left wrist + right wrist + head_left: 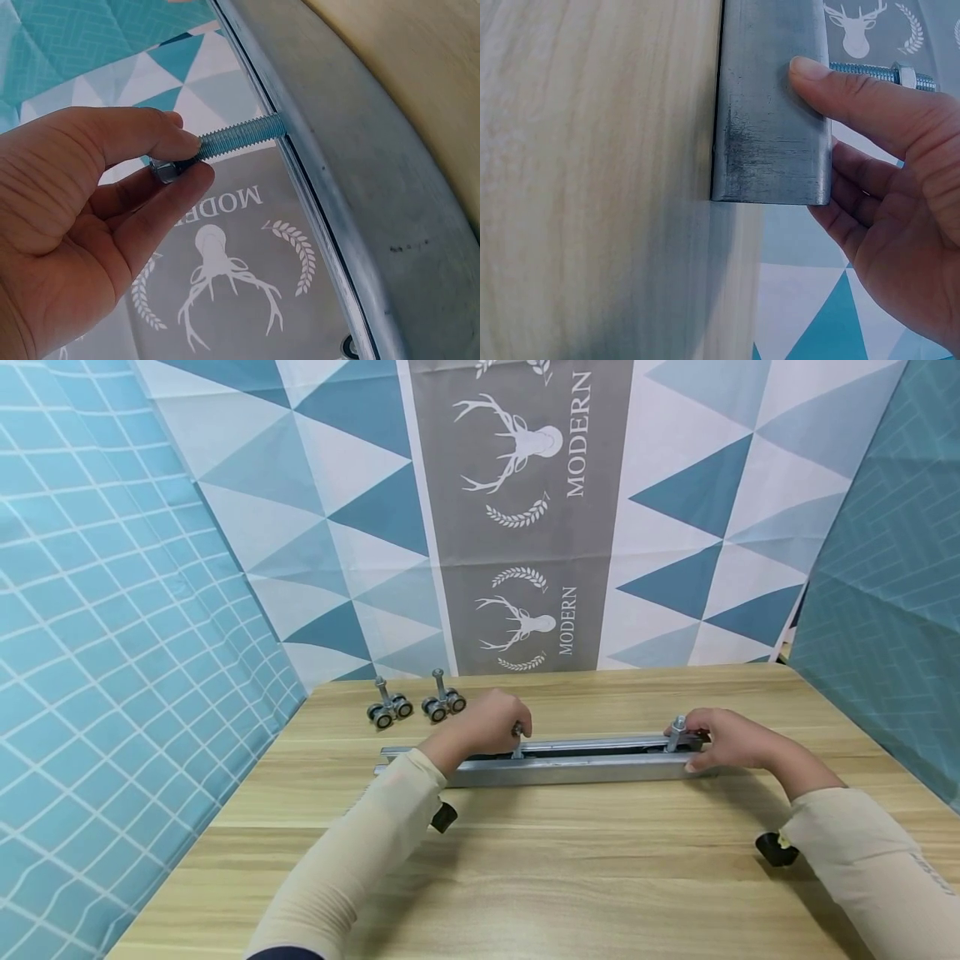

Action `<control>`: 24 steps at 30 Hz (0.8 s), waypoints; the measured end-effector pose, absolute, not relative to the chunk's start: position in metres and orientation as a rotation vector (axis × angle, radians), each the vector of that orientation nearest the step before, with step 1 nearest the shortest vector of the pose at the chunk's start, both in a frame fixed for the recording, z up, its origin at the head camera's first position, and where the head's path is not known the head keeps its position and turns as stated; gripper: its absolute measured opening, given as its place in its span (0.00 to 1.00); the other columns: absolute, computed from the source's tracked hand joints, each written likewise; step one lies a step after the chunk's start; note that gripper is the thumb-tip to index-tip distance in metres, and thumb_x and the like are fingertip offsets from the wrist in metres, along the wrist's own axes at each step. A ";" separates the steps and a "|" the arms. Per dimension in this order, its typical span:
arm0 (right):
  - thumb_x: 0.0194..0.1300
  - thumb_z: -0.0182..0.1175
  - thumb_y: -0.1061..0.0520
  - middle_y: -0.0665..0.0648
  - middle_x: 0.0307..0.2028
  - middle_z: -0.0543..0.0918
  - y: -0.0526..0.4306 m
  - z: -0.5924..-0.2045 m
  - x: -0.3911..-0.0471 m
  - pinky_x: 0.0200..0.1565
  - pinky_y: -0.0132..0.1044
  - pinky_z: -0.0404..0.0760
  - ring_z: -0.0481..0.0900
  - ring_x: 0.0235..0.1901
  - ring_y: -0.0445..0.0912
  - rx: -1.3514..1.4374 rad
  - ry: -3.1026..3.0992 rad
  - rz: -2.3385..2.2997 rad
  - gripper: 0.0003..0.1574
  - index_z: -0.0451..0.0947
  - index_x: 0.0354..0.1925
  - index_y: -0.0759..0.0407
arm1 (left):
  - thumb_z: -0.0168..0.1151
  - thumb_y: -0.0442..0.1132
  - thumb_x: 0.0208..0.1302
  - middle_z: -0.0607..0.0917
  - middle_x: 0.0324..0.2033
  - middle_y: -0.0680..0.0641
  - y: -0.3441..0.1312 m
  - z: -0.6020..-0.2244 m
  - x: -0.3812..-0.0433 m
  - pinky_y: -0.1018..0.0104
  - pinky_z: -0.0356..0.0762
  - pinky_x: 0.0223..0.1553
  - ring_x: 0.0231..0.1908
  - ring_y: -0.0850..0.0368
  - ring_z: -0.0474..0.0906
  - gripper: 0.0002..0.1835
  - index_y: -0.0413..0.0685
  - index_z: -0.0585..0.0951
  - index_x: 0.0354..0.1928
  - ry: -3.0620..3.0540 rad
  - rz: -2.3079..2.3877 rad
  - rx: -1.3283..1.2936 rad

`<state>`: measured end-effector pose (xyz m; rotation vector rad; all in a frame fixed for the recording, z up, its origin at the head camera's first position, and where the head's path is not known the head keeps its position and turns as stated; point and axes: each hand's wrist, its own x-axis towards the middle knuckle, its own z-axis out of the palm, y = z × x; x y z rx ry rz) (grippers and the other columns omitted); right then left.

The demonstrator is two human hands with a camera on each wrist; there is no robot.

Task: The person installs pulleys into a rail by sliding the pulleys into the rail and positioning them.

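Note:
A grey metal channel rail [585,771] lies across the wooden table, its slot facing up. Two threaded bolts stand out of the slot. My left hand [497,724] pinches the left bolt [240,137] at its nut end between thumb and fingers; its lower end is hidden inside the rail. At the rail's right end, my right hand [731,743] grips the channel, thumb on the near wall [772,127] and fingers at the far side. Just beside that thumb rises the right bolt [675,733], which carries a nut [905,75].
Two roller trolleys [388,706] [442,700], each with an upright bolt and small wheels, stand behind the rail's left end. A patterned cloth [517,543] hangs behind the table [570,860]. Blue-tiled cloth [112,610] covers the left side.

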<state>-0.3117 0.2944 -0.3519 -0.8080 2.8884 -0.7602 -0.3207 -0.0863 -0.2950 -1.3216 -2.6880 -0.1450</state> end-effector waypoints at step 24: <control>0.47 0.77 0.58 0.61 0.49 0.82 0.294 -0.353 -0.314 0.50 0.57 0.76 0.77 0.51 0.59 -0.783 2.866 -0.804 0.30 0.81 0.50 0.63 | 0.59 0.23 0.44 0.86 0.30 0.55 -0.056 -0.299 -0.321 0.68 0.79 0.40 0.30 0.63 0.78 0.16 0.49 0.88 0.30 -2.665 -0.164 -1.337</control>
